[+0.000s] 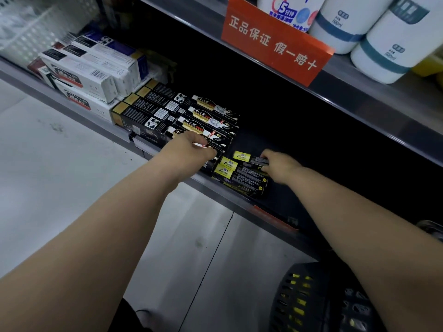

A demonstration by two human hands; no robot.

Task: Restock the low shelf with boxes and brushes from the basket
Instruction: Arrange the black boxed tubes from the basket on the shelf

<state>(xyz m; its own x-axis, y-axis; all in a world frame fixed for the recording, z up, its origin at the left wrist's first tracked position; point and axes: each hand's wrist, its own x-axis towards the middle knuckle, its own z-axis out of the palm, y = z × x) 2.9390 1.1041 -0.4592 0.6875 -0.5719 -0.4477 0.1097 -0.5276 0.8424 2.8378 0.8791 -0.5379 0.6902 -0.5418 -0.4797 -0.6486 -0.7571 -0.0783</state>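
Observation:
Both my hands reach into the low shelf (223,200). My left hand (189,149) rests curled over the front end of a black box with white and gold print (211,125), one of several lying in a row. My right hand (280,165) grips the far end of a black box with a yellow label (239,168), which lies with two others like it near the shelf's front edge. The black basket (311,298) stands at the bottom right, with yellow-labelled packs showing through its holes.
White boxes (91,75) and black-and-gold boxes (143,111) fill the shelf's left part. The shelf's back and right side are dark. The shelf above holds an orange sign (273,44) and white bottles (383,51). A white mesh basket (28,32) stands at the top left. Grey floor lies below.

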